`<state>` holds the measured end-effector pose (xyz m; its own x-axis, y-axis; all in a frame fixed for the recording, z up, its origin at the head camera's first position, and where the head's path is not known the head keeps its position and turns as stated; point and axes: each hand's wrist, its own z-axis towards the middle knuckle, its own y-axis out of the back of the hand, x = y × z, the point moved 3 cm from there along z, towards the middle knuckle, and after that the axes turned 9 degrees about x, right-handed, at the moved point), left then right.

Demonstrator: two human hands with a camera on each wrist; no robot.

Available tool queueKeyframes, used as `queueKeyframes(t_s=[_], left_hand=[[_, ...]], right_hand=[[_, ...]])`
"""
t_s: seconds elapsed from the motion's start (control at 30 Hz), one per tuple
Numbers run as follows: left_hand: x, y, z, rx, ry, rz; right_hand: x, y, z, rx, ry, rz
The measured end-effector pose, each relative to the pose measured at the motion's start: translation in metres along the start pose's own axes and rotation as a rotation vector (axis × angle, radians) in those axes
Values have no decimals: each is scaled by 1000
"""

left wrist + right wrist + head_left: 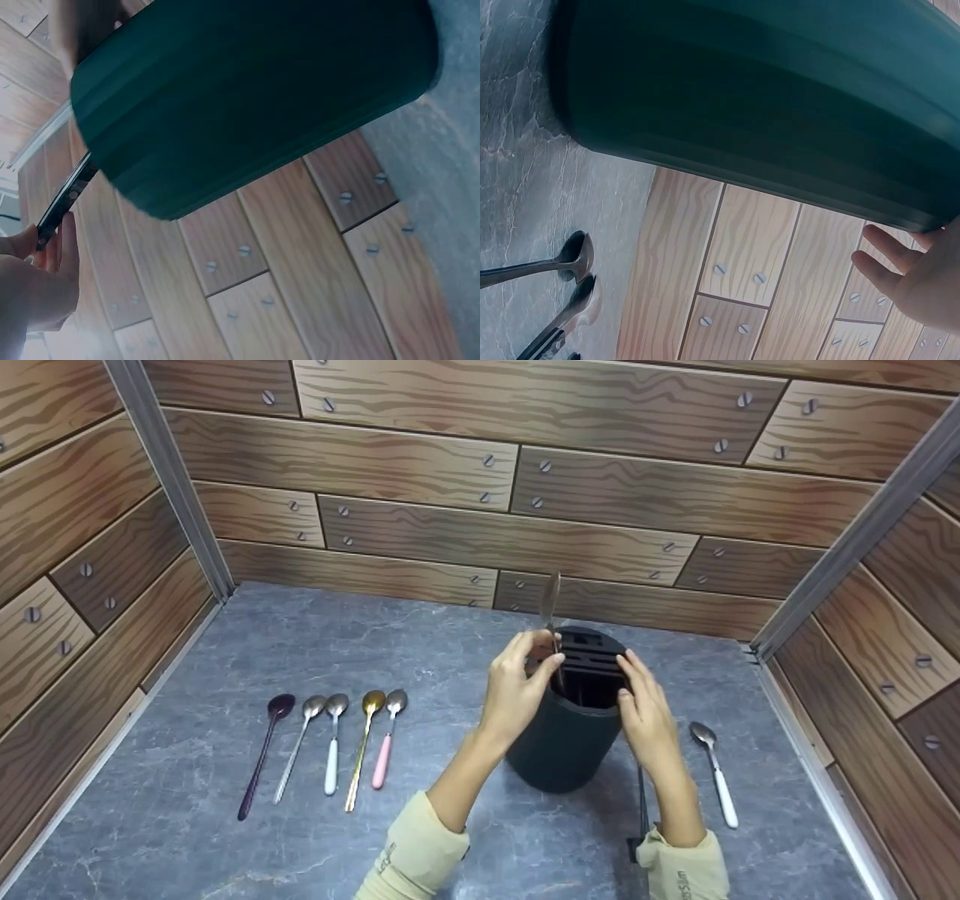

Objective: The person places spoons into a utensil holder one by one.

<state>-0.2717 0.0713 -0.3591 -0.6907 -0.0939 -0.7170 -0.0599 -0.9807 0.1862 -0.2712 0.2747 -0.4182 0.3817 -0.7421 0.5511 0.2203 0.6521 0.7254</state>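
My left hand [517, 682] pinches a spoon [550, 600] between thumb and fingers, its slim metal head up and its handle reaching down into the dark green round utensil holder [562, 750]. The left wrist view shows that patterned handle [67, 195] slanting in at the holder's mouth. My right hand [651, 720] rests its fingertips on the holder's right rim, fingers extended. A black slotted insert [592, 660] covers the back of the opening; the front part is a deep open hollow. The handle's lower end is hidden inside.
Left of the holder lie several spoons in a row: dark purple [259, 757], silver [296, 754], white-handled [331, 765], gold [361, 757] and pink-handled [382, 761]. Another white-handled spoon [722, 795] lies at right. Wood-patterned walls [420, 457] enclose the grey marbled table [225, 855].
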Motion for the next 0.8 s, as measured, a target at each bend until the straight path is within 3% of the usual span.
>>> queueKeyframes(t_s=[0.23,0.47,0.8], left_hand=[[13,-6,-7,11,18,95],[25,-9,-14,6,38,259],[40,-13,-23,10,66,329]], right_hand=[[0,0,0,0,7,2],[0,-1,0,-6,17,-6],[1,0,-1,6,-6,-1]])
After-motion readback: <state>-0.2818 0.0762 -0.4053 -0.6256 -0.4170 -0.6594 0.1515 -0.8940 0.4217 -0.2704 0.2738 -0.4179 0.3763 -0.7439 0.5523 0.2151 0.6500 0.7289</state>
